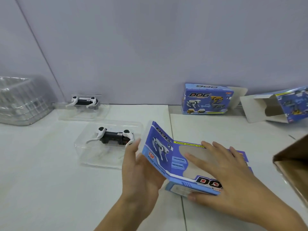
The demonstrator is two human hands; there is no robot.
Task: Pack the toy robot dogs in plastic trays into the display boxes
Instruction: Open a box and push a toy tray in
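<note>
A flattened blue display box (168, 157) with a clear window lies partly unfolded in front of me. My left hand (141, 170) holds its left panel from below, thumb on the edge. My right hand (223, 172) lies over the window with spread fingers, thumb under the near edge. Left of the box, a white and black toy robot dog (115, 136) lies in a clear plastic tray (93, 157). A second dog (84, 101) in another tray (70, 114) sits farther back by the wall.
A closed blue box (206, 99) stands against the wall. An open box (275, 105) lies on its side at the far right. A brown carton (293, 164) juts in at the right edge. Stacked clear trays (21, 100) sit at the far left.
</note>
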